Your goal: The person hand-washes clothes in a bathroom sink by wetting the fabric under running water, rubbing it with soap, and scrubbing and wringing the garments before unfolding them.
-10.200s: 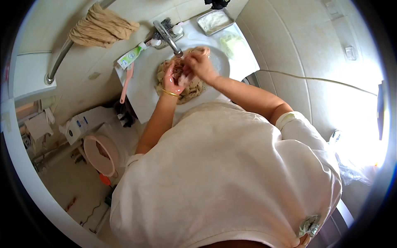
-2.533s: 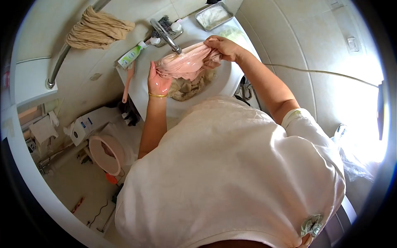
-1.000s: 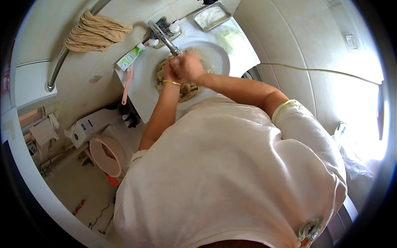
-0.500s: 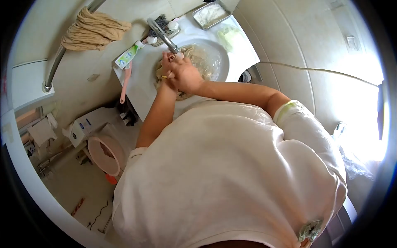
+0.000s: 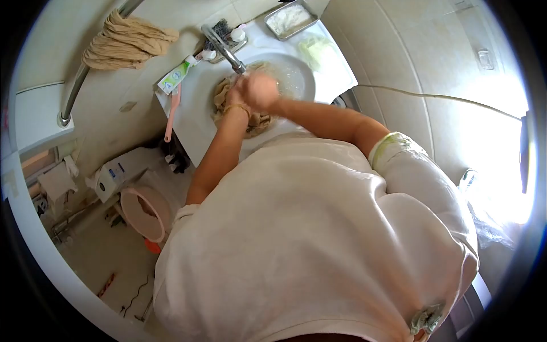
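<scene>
Under the faucet [image 5: 223,48], my left hand [image 5: 236,97] and my right hand [image 5: 260,91] are pressed together over the white sink [image 5: 196,122]. The right hand is smeared by motion and covers part of the left one. Whatever lies between them is hidden, and the fingers of both hands cannot be made out. Wet beige cloth [image 5: 259,126] lies in the basin below and around my hands, with bubbly water to its right.
On the counter are a green-white tube [image 5: 175,76], a pink-handled brush [image 5: 172,117], a metal tray of white stuff [image 5: 291,20] and a pale green bag [image 5: 315,52]. Tan cloth [image 5: 128,43] hangs on a rail. A pink basin [image 5: 145,214] stands at lower left.
Earlier, pink cloth was stretched between both hands; it no longer shows. My hands came together below the faucet. Since the last frame my right hand has moved slightly up and blurred.
</scene>
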Action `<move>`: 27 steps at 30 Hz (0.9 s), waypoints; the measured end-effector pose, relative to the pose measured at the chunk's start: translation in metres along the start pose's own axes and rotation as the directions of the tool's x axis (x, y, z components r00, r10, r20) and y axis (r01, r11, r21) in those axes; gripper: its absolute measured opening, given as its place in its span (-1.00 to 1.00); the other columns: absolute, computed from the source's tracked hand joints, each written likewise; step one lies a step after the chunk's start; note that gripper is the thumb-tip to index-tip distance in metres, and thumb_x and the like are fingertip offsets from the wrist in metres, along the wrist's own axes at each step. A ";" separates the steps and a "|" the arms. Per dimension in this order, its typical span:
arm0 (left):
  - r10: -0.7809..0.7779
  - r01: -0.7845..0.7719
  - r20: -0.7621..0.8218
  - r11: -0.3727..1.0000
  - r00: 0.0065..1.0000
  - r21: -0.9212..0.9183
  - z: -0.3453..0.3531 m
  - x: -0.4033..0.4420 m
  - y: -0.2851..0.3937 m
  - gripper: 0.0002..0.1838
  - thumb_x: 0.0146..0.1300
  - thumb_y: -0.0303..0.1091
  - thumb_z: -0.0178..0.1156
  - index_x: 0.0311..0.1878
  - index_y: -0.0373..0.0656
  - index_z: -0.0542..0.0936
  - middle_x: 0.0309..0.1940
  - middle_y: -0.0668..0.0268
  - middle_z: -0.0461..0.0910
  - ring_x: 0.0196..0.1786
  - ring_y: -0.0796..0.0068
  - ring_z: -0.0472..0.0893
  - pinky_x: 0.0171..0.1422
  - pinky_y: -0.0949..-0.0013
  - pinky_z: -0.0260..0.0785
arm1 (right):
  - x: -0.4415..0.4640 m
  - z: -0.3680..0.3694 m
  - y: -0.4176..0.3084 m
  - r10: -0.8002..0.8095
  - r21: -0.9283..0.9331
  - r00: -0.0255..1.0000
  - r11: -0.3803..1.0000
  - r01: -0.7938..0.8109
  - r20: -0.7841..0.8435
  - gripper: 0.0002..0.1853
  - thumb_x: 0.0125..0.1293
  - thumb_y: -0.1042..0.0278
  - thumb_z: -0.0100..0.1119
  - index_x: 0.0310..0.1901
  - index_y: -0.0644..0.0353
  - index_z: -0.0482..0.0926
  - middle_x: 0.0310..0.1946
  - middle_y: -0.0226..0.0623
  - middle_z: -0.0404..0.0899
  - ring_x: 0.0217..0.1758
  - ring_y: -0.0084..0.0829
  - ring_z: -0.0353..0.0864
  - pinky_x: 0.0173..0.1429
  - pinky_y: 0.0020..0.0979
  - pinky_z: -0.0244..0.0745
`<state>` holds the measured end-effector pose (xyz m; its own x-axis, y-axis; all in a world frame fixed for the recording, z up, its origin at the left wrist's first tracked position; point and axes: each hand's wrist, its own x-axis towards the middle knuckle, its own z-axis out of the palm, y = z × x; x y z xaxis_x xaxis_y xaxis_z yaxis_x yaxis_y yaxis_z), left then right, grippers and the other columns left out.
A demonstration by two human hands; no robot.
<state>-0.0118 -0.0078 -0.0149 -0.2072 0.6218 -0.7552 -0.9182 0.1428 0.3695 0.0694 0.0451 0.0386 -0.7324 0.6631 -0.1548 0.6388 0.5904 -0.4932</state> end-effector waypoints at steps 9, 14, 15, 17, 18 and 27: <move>0.152 -0.214 0.485 0.974 0.861 0.076 -0.043 0.037 -0.001 -0.66 0.33 -0.05 -0.24 -0.16 -0.06 0.43 -0.29 0.30 0.52 -0.28 0.36 0.52 -0.22 0.30 0.45 | -0.011 -0.023 -0.013 -0.034 0.236 0.994 0.970 0.058 -0.103 -0.72 0.16 0.15 0.00 -0.31 0.23 0.49 -0.32 -0.01 0.54 -0.22 -0.04 0.51 -0.14 -0.14 0.43; 0.000 0.008 0.115 0.997 0.993 -0.071 0.018 -0.023 -0.005 -0.61 0.31 -0.06 -0.20 -0.02 -0.12 0.43 -0.06 0.24 0.47 -0.03 0.29 0.48 0.06 0.23 0.37 | 0.018 -0.007 0.017 0.025 0.114 0.996 0.993 -0.016 -0.084 -0.71 0.15 0.16 0.03 -0.28 0.23 0.49 -0.33 -0.02 0.54 -0.20 -0.05 0.52 -0.15 -0.16 0.44; 0.007 0.007 0.144 0.996 0.990 -0.092 0.016 -0.021 -0.005 -0.59 0.31 -0.06 -0.20 0.01 -0.14 0.42 -0.04 0.22 0.46 -0.01 0.28 0.47 0.08 0.22 0.36 | 0.034 -0.013 0.031 0.186 0.196 0.977 0.967 -0.163 -0.105 -0.71 0.14 0.15 0.05 -0.28 0.23 0.49 -0.34 -0.03 0.54 -0.20 -0.05 0.52 -0.16 -0.17 0.45; 0.019 0.010 0.202 0.989 0.979 -0.145 0.020 -0.024 -0.004 -0.56 0.31 -0.06 -0.20 0.06 -0.16 0.40 -0.01 0.19 0.45 0.04 0.26 0.46 0.14 0.19 0.34 | 0.040 -0.012 0.042 0.283 0.346 0.958 0.905 -0.249 -0.051 -0.72 0.15 0.14 0.06 -0.21 0.14 0.52 -0.28 -0.11 0.55 -0.19 -0.11 0.54 -0.09 -0.16 0.45; 0.016 0.022 0.214 0.985 0.977 -0.173 0.020 -0.028 -0.002 -0.54 0.32 -0.04 -0.21 0.08 -0.17 0.39 0.03 0.18 0.43 0.10 0.24 0.43 0.24 0.17 0.26 | 0.040 -0.012 0.047 0.325 0.411 0.946 0.865 -0.289 -0.018 -0.72 0.16 0.13 0.06 -0.18 0.10 0.54 -0.25 -0.15 0.56 -0.18 -0.14 0.55 -0.05 -0.16 0.45; -0.029 0.073 0.246 0.982 0.969 -0.173 0.010 -0.047 0.007 -0.50 0.33 0.04 -0.20 0.08 -0.18 0.36 0.07 0.16 0.39 0.15 0.20 0.37 0.30 0.16 0.16 | 0.011 -0.023 0.047 0.157 0.767 0.761 0.032 -0.641 0.629 -0.66 0.20 0.12 0.04 -0.08 0.14 0.45 -0.11 -0.24 0.53 -0.03 -0.32 0.50 0.03 -0.05 0.42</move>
<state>-0.0054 -0.0278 0.0287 -0.0910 0.7874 -0.6096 -0.9754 0.0530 0.2141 0.0967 0.0910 0.0328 -0.6053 0.3080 -0.7340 0.3087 -0.7591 -0.5731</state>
